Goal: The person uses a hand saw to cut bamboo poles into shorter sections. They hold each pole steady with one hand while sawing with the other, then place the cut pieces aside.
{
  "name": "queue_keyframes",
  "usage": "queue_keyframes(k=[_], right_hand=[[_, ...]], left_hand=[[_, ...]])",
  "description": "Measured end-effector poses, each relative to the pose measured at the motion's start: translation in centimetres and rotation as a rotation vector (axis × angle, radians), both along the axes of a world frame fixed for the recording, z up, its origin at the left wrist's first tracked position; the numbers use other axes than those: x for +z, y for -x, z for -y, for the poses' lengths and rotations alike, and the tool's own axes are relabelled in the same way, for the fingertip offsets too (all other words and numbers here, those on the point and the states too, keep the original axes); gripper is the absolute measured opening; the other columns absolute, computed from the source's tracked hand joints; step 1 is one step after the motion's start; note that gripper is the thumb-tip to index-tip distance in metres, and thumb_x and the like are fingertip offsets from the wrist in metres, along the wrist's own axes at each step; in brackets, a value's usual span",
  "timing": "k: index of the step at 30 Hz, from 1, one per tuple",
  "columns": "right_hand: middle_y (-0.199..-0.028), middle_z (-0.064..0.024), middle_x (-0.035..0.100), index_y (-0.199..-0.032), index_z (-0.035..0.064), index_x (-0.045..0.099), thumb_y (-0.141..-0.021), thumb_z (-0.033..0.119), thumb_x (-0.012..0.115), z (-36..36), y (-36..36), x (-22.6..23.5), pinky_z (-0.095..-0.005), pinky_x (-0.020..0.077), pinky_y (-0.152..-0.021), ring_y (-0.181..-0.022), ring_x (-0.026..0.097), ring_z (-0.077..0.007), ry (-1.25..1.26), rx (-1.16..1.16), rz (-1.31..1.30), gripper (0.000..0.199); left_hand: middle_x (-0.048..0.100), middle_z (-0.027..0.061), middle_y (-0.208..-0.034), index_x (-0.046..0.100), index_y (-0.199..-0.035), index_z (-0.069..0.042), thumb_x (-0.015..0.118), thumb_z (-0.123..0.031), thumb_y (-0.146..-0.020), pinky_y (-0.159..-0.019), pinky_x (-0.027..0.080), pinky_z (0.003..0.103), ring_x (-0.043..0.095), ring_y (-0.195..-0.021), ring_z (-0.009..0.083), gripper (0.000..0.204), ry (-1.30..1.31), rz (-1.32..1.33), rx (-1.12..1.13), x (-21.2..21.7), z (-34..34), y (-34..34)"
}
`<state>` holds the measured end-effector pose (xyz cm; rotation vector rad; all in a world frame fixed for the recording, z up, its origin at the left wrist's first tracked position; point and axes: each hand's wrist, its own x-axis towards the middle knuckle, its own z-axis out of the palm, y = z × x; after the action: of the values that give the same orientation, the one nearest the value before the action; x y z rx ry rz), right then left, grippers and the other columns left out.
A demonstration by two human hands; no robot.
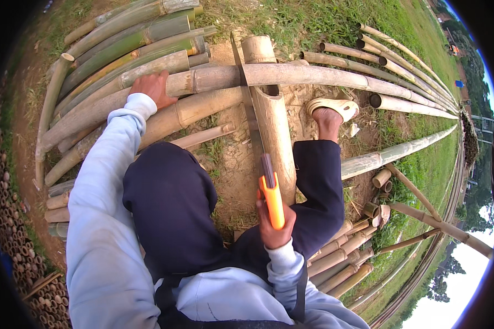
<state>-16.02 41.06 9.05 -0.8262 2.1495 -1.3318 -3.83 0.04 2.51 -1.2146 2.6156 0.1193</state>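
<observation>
A long bamboo pole (318,75) lies crosswise over a thick notched bamboo support (277,129). My left hand (151,89) is closed over the pole, left of the support. In my right hand (274,222) is a hand saw (248,109), gripped by its orange handle. Its long dark blade runs away from me and crosses the pole just left of the support, against the pole as far as I can see. Whether the blade has cut into the pole, I cannot tell. My knee stands below the pole, between my arms.
Cut bamboo lengths (142,38) lie stacked at the far left. Several long poles (400,68) spread over the grass at right. Short pieces (346,257) are piled by my right leg, near crossed bamboo props (439,225). My sandalled foot (332,112) rests right of the support.
</observation>
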Motion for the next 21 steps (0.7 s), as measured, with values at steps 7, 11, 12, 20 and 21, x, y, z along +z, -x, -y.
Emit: queue_keyframes(k=[7, 11, 12, 20, 21], right_hand=[[-0.065, -0.0064, 0.058, -0.085, -0.004, 0.064, -0.096, 0.012, 0.075, 11.1, 4.5, -5.0, -0.0331, 0.0435, -0.057, -0.059, 0.049, -0.0125, 0.138, 0.059, 0.09, 0.023], [-0.072, -0.005, 0.061, -0.104, -0.0045, 0.069, -0.095, 0.006, 0.074, -2.9, -0.9, -0.3, -0.0283, 0.0496, -0.065, -0.068, 0.054, -0.0091, -0.043, -0.027, 0.157, 0.014], [-0.075, -0.0069, 0.066, -0.106, -0.0041, 0.07, -0.094, 0.003, 0.073, -5.5, -1.9, 1.1, -0.0277, 0.0514, -0.068, -0.07, 0.06, -0.0094, -0.085, -0.043, 0.18, 0.015], [-0.065, -0.0102, 0.058, -0.088, -0.0031, 0.064, -0.097, 0.013, 0.073, 10.3, 5.7, -4.1, -0.036, 0.0449, -0.058, -0.058, 0.051, -0.0171, 0.093, 0.066, 0.023, 0.02], [-0.065, -0.0113, 0.059, -0.087, -0.0031, 0.064, -0.096, 0.013, 0.074, 11.6, 5.8, -4.1, -0.0366, 0.0455, -0.059, -0.058, 0.052, -0.018, 0.136, 0.056, 0.033, 0.021]], left_hand=[[0.076, 0.0217, -0.102, 0.065, -0.119, -0.004, 0.081, -0.05, -0.078, -0.091, 0.058, 0.049, 0.073, -0.098, 0.0407, 0.064, 0.003, -0.034, -0.03, 0.9, 0.7, 0.4], [0.076, 0.023, -0.099, 0.064, -0.118, -0.003, 0.082, -0.049, -0.078, -0.09, 0.058, 0.05, 0.074, -0.097, 0.0409, 0.063, -0.024, -0.034, 0.011, 0.3, 0.1, -0.1], [0.075, 0.0234, -0.1, 0.064, -0.118, -0.004, 0.083, -0.048, -0.077, -0.09, 0.058, 0.051, 0.073, -0.098, 0.0418, 0.063, -0.027, -0.049, 0.013, 0.1, 0.2, 0.0], [0.075, 0.0249, -0.102, 0.064, -0.121, -0.006, 0.084, -0.047, -0.074, -0.091, 0.057, 0.052, 0.073, -0.099, 0.0431, 0.066, -0.011, -0.055, 0.007, 0.5, 0.5, 1.3], [0.075, 0.0251, -0.102, 0.064, -0.122, -0.006, 0.084, -0.047, -0.074, -0.091, 0.058, 0.052, 0.073, -0.1, 0.0432, 0.067, -0.013, -0.048, 0.005, 0.6, 0.1, 1.3]])
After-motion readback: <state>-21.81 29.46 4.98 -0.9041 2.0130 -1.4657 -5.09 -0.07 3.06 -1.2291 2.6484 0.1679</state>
